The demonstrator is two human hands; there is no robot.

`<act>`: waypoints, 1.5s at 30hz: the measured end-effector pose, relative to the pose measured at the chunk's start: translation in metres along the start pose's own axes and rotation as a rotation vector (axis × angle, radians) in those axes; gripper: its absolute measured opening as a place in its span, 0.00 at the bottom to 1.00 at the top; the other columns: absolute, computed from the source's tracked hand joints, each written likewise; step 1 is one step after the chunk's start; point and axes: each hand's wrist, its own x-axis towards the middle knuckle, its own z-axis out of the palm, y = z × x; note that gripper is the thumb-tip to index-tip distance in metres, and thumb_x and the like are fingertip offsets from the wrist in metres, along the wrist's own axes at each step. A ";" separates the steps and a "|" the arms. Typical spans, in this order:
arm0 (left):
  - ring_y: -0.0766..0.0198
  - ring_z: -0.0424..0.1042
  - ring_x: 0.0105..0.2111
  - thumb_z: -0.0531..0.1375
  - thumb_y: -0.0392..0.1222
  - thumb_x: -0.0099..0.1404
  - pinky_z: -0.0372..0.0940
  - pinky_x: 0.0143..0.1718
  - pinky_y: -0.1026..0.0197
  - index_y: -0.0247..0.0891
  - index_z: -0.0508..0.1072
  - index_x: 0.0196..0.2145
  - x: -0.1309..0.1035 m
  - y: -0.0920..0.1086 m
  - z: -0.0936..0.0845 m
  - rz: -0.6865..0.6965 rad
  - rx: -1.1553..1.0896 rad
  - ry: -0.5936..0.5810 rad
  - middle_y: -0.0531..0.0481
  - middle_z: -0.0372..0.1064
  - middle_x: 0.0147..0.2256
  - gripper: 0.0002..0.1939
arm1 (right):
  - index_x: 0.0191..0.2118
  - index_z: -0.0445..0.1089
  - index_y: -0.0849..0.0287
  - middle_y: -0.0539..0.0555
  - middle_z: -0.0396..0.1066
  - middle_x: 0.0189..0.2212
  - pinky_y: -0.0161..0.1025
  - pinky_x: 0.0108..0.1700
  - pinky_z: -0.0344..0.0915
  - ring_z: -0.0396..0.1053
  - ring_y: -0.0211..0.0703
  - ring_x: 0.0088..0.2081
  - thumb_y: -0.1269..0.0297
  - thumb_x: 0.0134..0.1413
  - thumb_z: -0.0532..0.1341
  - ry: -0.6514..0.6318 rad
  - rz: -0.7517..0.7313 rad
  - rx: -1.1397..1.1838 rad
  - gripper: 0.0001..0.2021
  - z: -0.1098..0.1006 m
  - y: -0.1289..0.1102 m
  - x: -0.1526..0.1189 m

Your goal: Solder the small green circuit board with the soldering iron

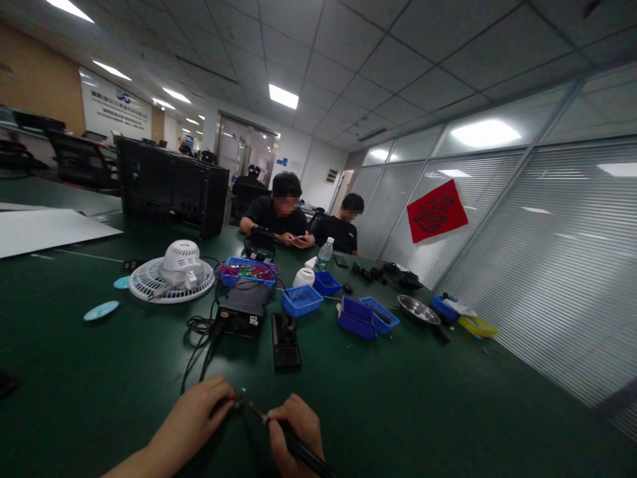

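At the front of the green table, my left hand (196,415) pinches a small greenish part with a red wire (241,397), too small to make out fully. My right hand (298,425) is wrapped round the black handle of a soldering iron (309,457). The iron's thin tip points left and meets or nearly meets the small part; contact cannot be told. Beyond my hands lies a black soldering iron stand (285,352) without an iron in it. Left of that stand is a black soldering station (243,309) with cables.
Blue bins (302,302) stand mid-table, one holding red and green wires (249,269). A white fan part (172,279) lies left, near a black monitor-like box (169,186). A bottle (325,253), metal bowl (418,310) and yellow tray (478,325) are farther off. Two people sit across the table.
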 end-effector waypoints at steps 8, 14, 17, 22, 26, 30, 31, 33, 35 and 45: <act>0.62 0.70 0.35 0.53 0.36 0.63 0.61 0.38 0.63 0.40 0.71 0.30 0.000 -0.004 0.004 0.026 0.045 0.055 0.51 0.70 0.33 0.08 | 0.29 0.70 0.57 0.50 0.69 0.23 0.35 0.29 0.65 0.68 0.40 0.25 0.72 0.53 0.57 -0.119 0.070 0.023 0.06 -0.012 -0.013 0.007; 0.62 0.69 0.35 0.52 0.36 0.65 0.61 0.38 0.63 0.40 0.71 0.31 0.000 -0.001 0.000 0.036 0.046 0.065 0.51 0.69 0.32 0.09 | 0.31 0.71 0.58 0.50 0.69 0.25 0.35 0.32 0.65 0.69 0.40 0.27 0.71 0.54 0.56 -0.150 0.132 0.059 0.06 -0.016 -0.016 0.009; 0.62 0.69 0.36 0.52 0.36 0.65 0.61 0.38 0.63 0.40 0.71 0.31 0.000 0.000 -0.002 0.031 0.054 0.060 0.50 0.68 0.32 0.09 | 0.30 0.70 0.58 0.50 0.68 0.24 0.35 0.32 0.64 0.68 0.40 0.27 0.71 0.54 0.56 -0.159 0.156 0.072 0.06 -0.015 -0.014 0.008; 0.62 0.69 0.36 0.51 0.36 0.65 0.61 0.37 0.63 0.40 0.72 0.32 0.000 0.001 -0.003 0.031 0.068 0.053 0.50 0.68 0.33 0.10 | 0.30 0.70 0.58 0.50 0.68 0.25 0.35 0.31 0.64 0.69 0.39 0.27 0.71 0.53 0.57 -0.157 0.177 0.076 0.06 -0.014 -0.014 0.006; 0.61 0.69 0.36 0.51 0.35 0.65 0.61 0.38 0.63 0.39 0.72 0.33 0.000 0.001 -0.003 0.038 0.055 0.045 0.50 0.68 0.33 0.10 | 0.30 0.70 0.58 0.49 0.67 0.24 0.34 0.31 0.64 0.68 0.38 0.26 0.71 0.53 0.57 -0.145 0.160 0.057 0.05 -0.014 -0.014 0.005; 0.62 0.69 0.36 0.51 0.35 0.66 0.61 0.38 0.63 0.40 0.73 0.34 0.000 0.001 -0.005 0.034 0.051 0.025 0.50 0.68 0.34 0.10 | 0.31 0.70 0.58 0.49 0.68 0.25 0.34 0.33 0.64 0.69 0.38 0.28 0.71 0.54 0.57 -0.190 0.181 0.032 0.05 -0.017 -0.013 0.005; 0.62 0.69 0.36 0.51 0.35 0.66 0.61 0.38 0.63 0.40 0.73 0.34 0.000 0.002 -0.005 0.029 0.052 0.018 0.50 0.68 0.34 0.10 | 0.31 0.69 0.58 0.49 0.68 0.26 0.34 0.34 0.64 0.69 0.38 0.29 0.71 0.55 0.57 -0.203 0.188 0.029 0.05 -0.017 -0.013 0.004; 0.63 0.69 0.36 0.51 0.36 0.66 0.61 0.38 0.63 0.39 0.73 0.33 0.000 0.003 -0.005 0.023 0.052 0.008 0.50 0.68 0.34 0.10 | 0.31 0.69 0.57 0.49 0.68 0.26 0.34 0.34 0.64 0.69 0.39 0.29 0.71 0.56 0.57 -0.215 0.190 0.029 0.06 -0.017 -0.012 0.004; 0.63 0.69 0.36 0.51 0.36 0.66 0.61 0.38 0.63 0.39 0.72 0.33 0.000 0.004 -0.004 0.024 0.050 0.003 0.50 0.67 0.34 0.10 | 0.31 0.69 0.57 0.49 0.67 0.26 0.34 0.33 0.64 0.69 0.38 0.28 0.70 0.56 0.56 -0.200 0.183 0.033 0.06 -0.017 -0.011 0.003; 0.63 0.67 0.35 0.50 0.36 0.67 0.59 0.36 0.64 0.41 0.73 0.35 -0.002 -0.002 0.002 0.102 0.134 0.022 0.51 0.66 0.33 0.11 | 0.33 0.70 0.58 0.50 0.68 0.27 0.35 0.36 0.65 0.69 0.40 0.30 0.71 0.57 0.57 -0.229 0.250 0.035 0.05 -0.021 -0.021 0.010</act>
